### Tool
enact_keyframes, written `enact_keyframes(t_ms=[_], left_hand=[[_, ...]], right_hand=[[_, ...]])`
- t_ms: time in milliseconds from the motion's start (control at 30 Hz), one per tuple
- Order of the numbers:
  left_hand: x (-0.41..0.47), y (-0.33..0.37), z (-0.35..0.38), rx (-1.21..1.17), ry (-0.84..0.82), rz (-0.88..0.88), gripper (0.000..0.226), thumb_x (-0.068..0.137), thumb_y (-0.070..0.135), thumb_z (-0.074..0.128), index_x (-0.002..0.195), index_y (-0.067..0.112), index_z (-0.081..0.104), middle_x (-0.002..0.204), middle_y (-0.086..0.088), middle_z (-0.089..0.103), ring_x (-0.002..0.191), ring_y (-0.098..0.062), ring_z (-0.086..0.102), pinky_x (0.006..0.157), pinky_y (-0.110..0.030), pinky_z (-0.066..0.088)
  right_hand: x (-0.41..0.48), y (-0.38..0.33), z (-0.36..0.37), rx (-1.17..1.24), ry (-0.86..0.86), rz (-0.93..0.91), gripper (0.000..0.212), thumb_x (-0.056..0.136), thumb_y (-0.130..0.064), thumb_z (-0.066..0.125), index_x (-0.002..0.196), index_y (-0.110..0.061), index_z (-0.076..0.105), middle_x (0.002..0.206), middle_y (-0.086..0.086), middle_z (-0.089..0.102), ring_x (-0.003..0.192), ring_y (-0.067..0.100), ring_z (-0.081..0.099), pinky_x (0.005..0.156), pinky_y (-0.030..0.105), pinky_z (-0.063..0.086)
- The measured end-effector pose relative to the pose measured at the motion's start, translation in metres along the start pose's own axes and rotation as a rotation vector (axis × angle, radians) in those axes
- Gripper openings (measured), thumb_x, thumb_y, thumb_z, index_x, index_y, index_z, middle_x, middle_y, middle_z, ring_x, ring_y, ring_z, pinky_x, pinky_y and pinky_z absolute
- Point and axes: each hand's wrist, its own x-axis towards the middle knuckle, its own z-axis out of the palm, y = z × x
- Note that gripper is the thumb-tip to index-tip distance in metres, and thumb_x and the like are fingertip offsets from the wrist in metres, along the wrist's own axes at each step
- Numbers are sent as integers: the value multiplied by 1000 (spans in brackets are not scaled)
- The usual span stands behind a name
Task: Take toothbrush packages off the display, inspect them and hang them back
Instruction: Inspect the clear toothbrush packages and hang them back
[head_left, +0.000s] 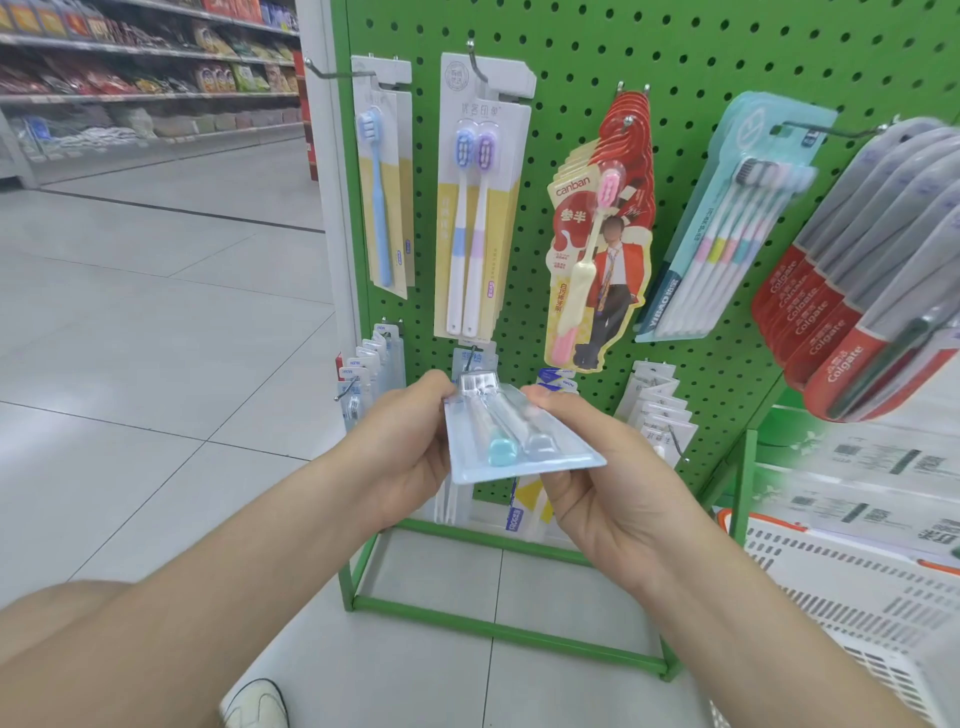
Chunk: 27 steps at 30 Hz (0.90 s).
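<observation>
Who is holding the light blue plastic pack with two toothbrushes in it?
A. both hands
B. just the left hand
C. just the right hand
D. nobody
A: the left hand and the right hand each pinch one side of the pale blue plastic two-brush toothbrush package, in front of the green pegboard display.

Pale grey floor tiles (130, 322) with a soft sheen run back to long store shelves (145, 52) packed with bagged goods at the far left. A green pegboard display (701, 52) stands on a green metal frame, a white upright post (317, 156) along its left edge. A white slotted basket (857, 597) with orange trim sits at lower right.
</observation>
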Motion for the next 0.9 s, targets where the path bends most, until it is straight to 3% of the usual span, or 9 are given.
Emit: enact_keyframes(t_ms=[67,200,300,400,467,567,667,800,900], left_hand=[[1,-1,3,-1,19,-121,34,107,0,42,74,7,50,50,-6,60,33,-8,54,37,-17,45],[6,0,5,-204,-9,-213,34,107,1,44,75,7,51,48,-2,56,36,-7,56,39,-16,50],[11,1,6,-193,26,-179,31,108,3,44,78,6,52,50,-2,58,39,-8,57,40,-17,50],[17,-2,4,-151,131,-74,29,110,12,45,86,4,59,57,-5,68,56,-17,67,46,-22,54],[24,-4,0,-159,205,-26,32,113,18,44,95,0,64,67,-8,76,64,-21,74,52,-27,59],[29,-8,-3,-207,267,4,35,115,18,38,109,-5,64,70,-10,78,61,-20,78,52,-27,60],[32,-11,-4,-297,271,4,37,116,18,33,127,-5,59,81,-13,81,70,-25,81,55,-29,62],[34,-11,-4,-410,288,10,36,116,16,31,122,1,63,82,-11,81,73,-26,81,59,-29,64],[36,-12,-4,-479,315,-4,31,116,16,35,121,2,62,82,-12,81,71,-26,81,57,-28,63]], right_hand=[[-1,-1,0,79,5,34,22,86,-8,74,66,-5,81,81,10,78,63,9,73,57,15,60],[-3,-2,3,138,22,41,25,89,-6,75,64,-4,81,84,11,79,62,8,73,59,15,60],[-5,-3,4,76,-2,39,26,92,-9,74,67,-6,82,84,11,79,61,9,73,54,17,60],[-12,-6,8,-167,-63,-10,26,96,-21,69,77,-16,86,89,11,79,66,16,72,55,24,60],[-15,-9,9,-243,-85,-25,17,88,-27,73,88,-17,86,95,15,79,71,22,70,56,27,59],[-15,-11,8,-208,-58,-35,45,88,-34,69,117,0,76,107,20,79,72,30,71,54,30,59],[-15,-11,9,-180,-62,-92,52,88,-38,68,124,0,70,109,22,79,74,32,74,56,32,60],[-11,-6,8,-200,-75,-245,55,83,-32,68,135,-17,61,110,16,79,80,35,77,57,36,61],[-8,-1,5,-228,-88,-316,72,81,-10,82,145,-23,52,125,13,73,92,39,78,68,37,63]])
